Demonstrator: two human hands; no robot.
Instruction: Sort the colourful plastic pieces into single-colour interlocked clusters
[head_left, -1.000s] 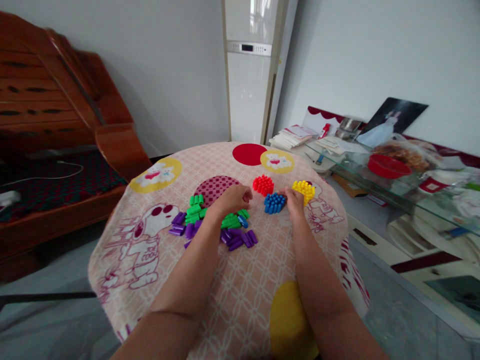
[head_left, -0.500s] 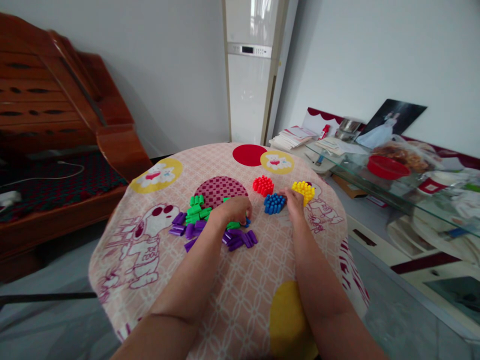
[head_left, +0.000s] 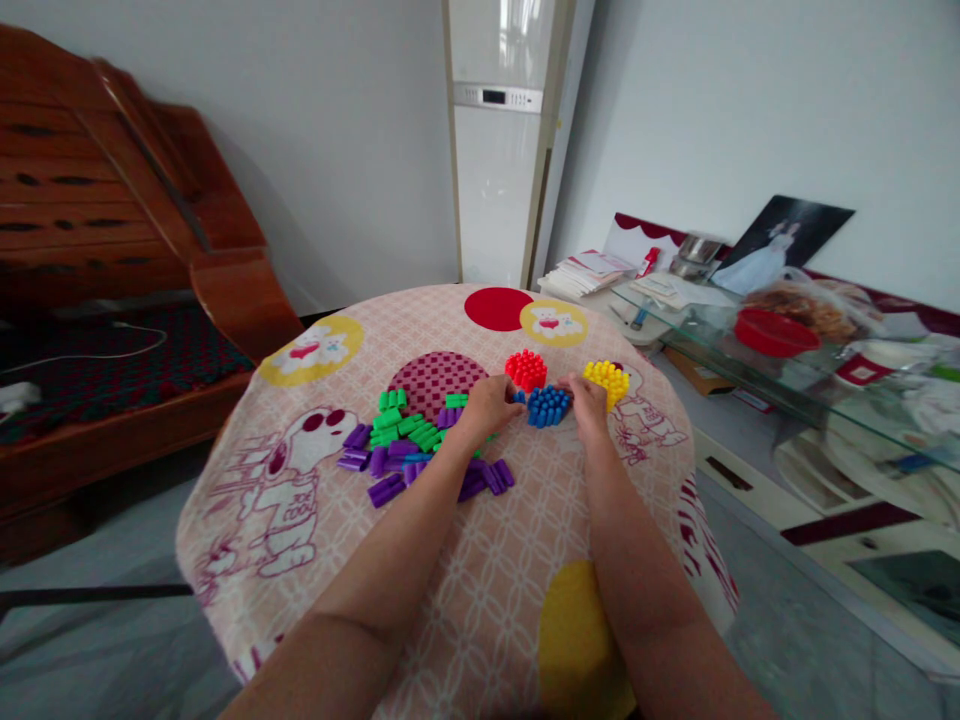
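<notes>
My left hand pinches a small blue plastic piece at the left side of an upright blue cluster of peg-like pieces. At that cluster's right edge is my right hand, its fingers curled together; whether they grip anything is hidden. A red cluster stands just behind the blue one, and a yellow cluster is beside my right hand. Loose green pieces and purple pieces lie to the left, some behind my left wrist. A blue piece shows among the purple ones.
A patterned cloth covers the round table. To the right stands a glass-topped cabinet with papers, a red bowl and a photo. A wooden bench is at left, a tall white appliance behind.
My left hand has moved right and slightly away from me, from the green and purple pieces to the blue cluster, carrying a blue piece. My right hand has stayed in place.
</notes>
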